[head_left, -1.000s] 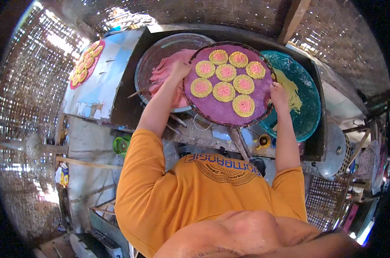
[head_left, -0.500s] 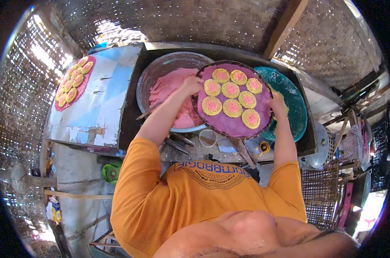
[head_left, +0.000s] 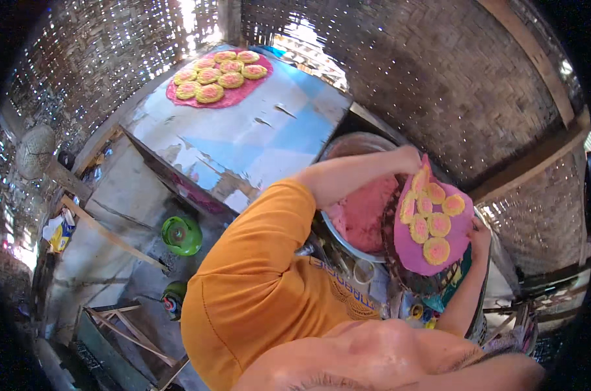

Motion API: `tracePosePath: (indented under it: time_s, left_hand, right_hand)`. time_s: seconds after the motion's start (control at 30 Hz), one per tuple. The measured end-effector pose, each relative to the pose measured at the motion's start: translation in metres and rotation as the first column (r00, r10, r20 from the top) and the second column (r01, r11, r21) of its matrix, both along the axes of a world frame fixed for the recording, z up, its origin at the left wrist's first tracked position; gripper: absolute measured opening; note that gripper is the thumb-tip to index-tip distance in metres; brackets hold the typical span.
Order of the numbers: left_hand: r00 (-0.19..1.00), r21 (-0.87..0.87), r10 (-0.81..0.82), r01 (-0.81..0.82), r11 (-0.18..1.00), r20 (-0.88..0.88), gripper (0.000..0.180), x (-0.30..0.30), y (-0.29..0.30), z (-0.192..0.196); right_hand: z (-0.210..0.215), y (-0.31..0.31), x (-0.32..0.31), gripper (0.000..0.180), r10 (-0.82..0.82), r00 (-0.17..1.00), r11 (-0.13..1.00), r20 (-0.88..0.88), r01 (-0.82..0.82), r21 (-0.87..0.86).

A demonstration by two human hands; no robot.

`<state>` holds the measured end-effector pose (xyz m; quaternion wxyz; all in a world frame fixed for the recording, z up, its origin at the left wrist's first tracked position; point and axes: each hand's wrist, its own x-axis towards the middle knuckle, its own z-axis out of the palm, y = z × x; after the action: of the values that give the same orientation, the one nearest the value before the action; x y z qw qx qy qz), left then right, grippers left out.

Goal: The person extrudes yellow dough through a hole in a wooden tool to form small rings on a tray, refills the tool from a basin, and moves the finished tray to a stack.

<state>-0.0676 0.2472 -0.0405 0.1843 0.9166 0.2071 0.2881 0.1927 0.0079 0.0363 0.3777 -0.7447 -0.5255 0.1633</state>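
Left hand [head_left: 409, 158] and right hand [head_left: 480, 236] clasped on opposite edges of a pink sheet [head_left: 432, 242] bearing yellow-pink rounds [head_left: 437, 250], tilted above a metal basin [head_left: 347, 144] of pink dough [head_left: 364, 212]. Farther left, another loaded pink sheet [head_left: 198, 100] on a blue table [head_left: 256, 140].

Both arms outstretched, left hand [head_left: 409, 158] and right hand [head_left: 480, 236] curled in grips, palms facing inward

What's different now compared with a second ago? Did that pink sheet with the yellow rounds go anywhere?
The pink sheet of yellow rounds, a second ago lying flat over the round tray, now stands tilted up, lifted at the left hand's side. The view has swung left, bringing the blue table and its second pink sheet to the middle. Both hands, right hand too, still grip the sheet's edges; the bowl of pink dough stays put.
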Motion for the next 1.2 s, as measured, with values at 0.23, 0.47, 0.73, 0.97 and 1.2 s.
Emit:
tracePosePath:
  time_s: [0.23,0.47,0.73,0.97,1.2]
  left_hand:
    - [0.976,-0.294,0.211,-0.217,0.931,-0.051,0.031,-0.216,0.054,0.092]
    - [0.544,0.675,0.688,-0.272,0.686,-0.48,0.018,-0.417,0.133,0.063]
    - [0.444,0.088,0.895,-0.891,0.445,-0.035,0.038,-0.55,0.137,0.018]
    - [0.42,-0.335,0.858,-0.796,0.504,0.294,0.058,-0.606,0.013,0.008]
    - [-0.543,-0.861,0.756,-0.505,0.053,0.365,0.021,-0.612,-0.191,-0.112]
  right_hand:
    - [0.025,0.12,-0.123,0.049,0.231,0.94,0.973,-0.249,-0.223,0.061]
    - [-0.008,0.273,-0.291,0.052,0.465,0.876,0.885,-0.132,-0.462,0.051]
    - [-0.066,0.376,-0.394,0.055,0.568,0.78,0.788,0.263,-0.607,0.097]
    - [-0.062,0.302,-0.333,0.058,0.567,0.784,0.811,0.253,-0.584,-0.008]
    - [-0.03,0.157,-0.272,0.044,0.534,0.798,0.831,-0.28,-0.557,-0.002]
